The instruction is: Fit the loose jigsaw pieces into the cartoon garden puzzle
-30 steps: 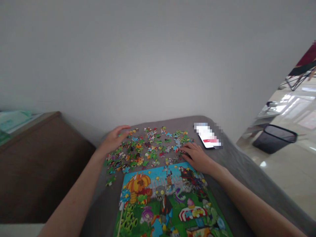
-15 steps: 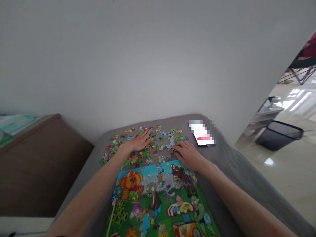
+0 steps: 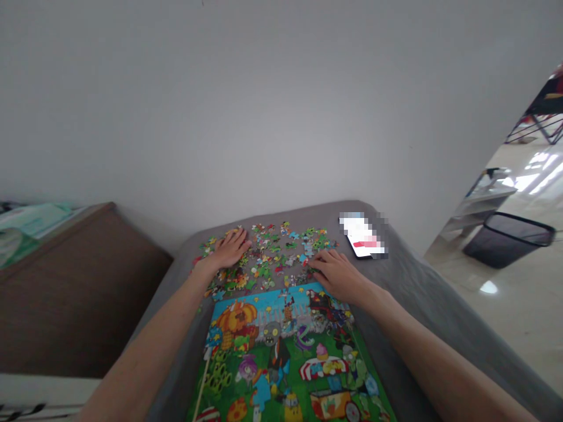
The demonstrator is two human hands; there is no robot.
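Many loose jigsaw pieces lie in a scattered, multicoloured spread. My left hand rests over the left part of this spread, palm down with its fingers stretched out. At the right side of the pieces is my right hand, its fingers bent and thumb close to the index finger. What lies between those fingertips is too small to make out. Nearer to me is a colourful cartoon jigsaw picture, showing a zombie, a pumpkin and a striped stall. My right hand is just above its top right corner.
A phone with a lit, partly blurred screen lies right of the pieces. Grey cloth covers the surface, which meets a pale wall. A brown box-like piece of furniture stands left. A dark mesh bin is on the floor.
My left hand has moved left across the pieces, uncovering those in the middle. My right hand stays in nearly the same place. The view has shifted slightly.
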